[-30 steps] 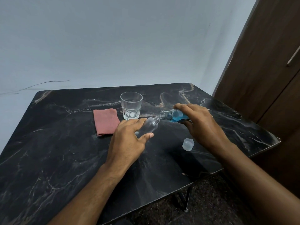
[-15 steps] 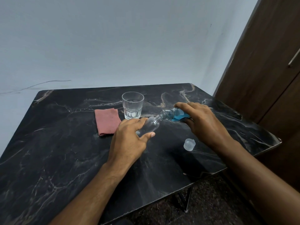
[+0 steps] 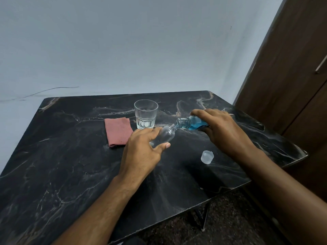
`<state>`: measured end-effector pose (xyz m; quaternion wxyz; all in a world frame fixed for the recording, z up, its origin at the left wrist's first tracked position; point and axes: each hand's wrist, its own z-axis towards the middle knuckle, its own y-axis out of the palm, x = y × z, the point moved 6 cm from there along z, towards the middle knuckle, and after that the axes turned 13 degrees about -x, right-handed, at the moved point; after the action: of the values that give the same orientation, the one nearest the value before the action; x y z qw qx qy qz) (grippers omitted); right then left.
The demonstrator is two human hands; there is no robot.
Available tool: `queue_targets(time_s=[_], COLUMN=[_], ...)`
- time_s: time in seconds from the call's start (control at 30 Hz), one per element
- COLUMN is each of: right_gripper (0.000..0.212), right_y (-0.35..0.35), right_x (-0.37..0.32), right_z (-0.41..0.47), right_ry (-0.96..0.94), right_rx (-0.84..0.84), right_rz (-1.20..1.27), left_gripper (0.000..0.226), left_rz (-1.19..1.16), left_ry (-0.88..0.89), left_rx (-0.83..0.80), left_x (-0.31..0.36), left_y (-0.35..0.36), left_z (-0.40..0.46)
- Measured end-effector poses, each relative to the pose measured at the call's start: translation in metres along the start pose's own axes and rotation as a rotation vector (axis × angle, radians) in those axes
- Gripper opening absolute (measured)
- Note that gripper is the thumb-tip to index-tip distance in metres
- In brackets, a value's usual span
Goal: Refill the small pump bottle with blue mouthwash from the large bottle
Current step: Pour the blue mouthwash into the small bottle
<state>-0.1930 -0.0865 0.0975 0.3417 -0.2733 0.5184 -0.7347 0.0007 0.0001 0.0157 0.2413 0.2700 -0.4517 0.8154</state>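
Note:
My left hand (image 3: 143,152) grips a small clear bottle (image 3: 165,136), tilted with its open neck pointing up and to the right; no pump is on it. My right hand (image 3: 223,129) holds the large bottle of blue mouthwash (image 3: 192,123) nearly on its side, its open mouth touching the small bottle's neck. Blue liquid sits in the large bottle's lower part. The small bottle looks clear inside. A translucent cap (image 3: 207,156) lies on the black marble table (image 3: 70,165) below my right hand.
An empty drinking glass (image 3: 146,114) stands just behind the bottles. A folded pink cloth (image 3: 118,130) lies left of my left hand. A brown wooden cabinet (image 3: 292,68) rises at the right, close to the table's right edge.
Both hands and the two bottles keep almost the same pose. The mouths of the bottles stay together.

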Motion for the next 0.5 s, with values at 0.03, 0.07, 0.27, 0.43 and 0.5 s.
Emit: queue_targets(time_s=[0.03,0.07,0.27,0.43,0.5], right_gripper=[0.053,0.052,0.054,0.057,0.058], right_y=[-0.0005,-0.0008,-0.0013,-0.0024,-0.0027], right_x=[-0.0002,-0.0003,-0.0011,-0.0014,-0.0019], right_z=[0.0004,0.0008,0.0028,0.0031,0.0036], right_ry=[0.000,-0.002,-0.001,0.000,-0.001], right_rx=[-0.004,-0.008,-0.024,-0.034,-0.037], right_rz=[-0.002,-0.003,-0.006,-0.016,-0.020], left_gripper=[0.053,0.054,0.055,0.055,0.055], left_rz=[0.000,-0.001,-0.020,-0.018,-0.019], left_ry=[-0.003,-0.006,-0.015,-0.016,-0.015], left_rx=[-0.001,-0.003,-0.003,0.001,0.006], left_x=[-0.0005,-0.0007,-0.0004,0.0013,0.0016], left_y=[0.0001,0.0003,0.0007,0.0000,-0.0004], left_z=[0.0000,0.0000,-0.0007,-0.0006,-0.0009])
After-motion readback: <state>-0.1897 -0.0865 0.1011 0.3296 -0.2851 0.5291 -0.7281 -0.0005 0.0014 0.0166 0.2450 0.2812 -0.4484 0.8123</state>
